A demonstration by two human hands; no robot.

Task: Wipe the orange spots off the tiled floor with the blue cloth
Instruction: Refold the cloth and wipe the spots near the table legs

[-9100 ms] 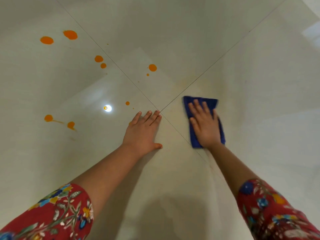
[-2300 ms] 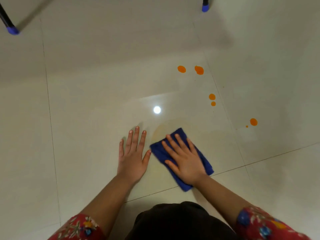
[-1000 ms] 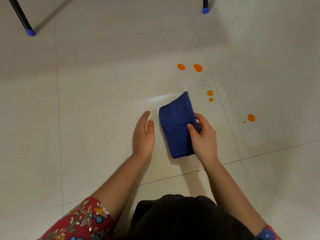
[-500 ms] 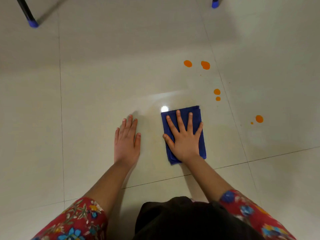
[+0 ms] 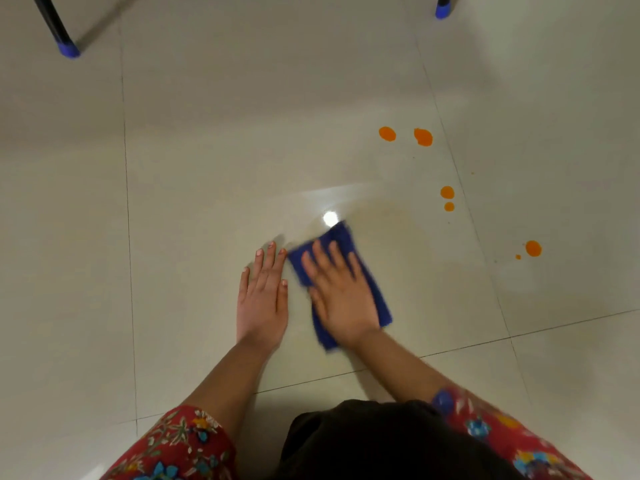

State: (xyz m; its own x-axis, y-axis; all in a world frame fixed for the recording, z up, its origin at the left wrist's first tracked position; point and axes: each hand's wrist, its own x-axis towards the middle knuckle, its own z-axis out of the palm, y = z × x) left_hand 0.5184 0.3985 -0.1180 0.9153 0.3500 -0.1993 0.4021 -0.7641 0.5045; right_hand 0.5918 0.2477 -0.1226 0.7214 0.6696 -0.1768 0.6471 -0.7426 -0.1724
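The folded blue cloth [image 5: 375, 296] lies on the pale tiled floor [image 5: 207, 188], tilted with its far end to the left. My right hand [image 5: 341, 294] presses flat on top of it, fingers spread and blurred by motion. My left hand [image 5: 263, 296] rests palm down on the tile just left of the cloth, holding nothing. Orange spots sit beyond and to the right: a pair [image 5: 387, 134] [image 5: 423, 137] far off, two small ones [image 5: 447, 192] [image 5: 449, 206] nearer, and one [image 5: 533, 248] with a tiny dot across a grout line.
Two dark furniture legs with blue feet stand at the far left [image 5: 68, 50] and far right [image 5: 442, 11]. A bright lamp reflection [image 5: 330, 218] glints just past the cloth. My dark-clothed knee [image 5: 374, 445] fills the bottom edge.
Half a second ago the cloth lay straight under my right hand; it has now swung left toward my left hand and tilted. The left hand stays planted. Earlier orange spots near the hands are gone.
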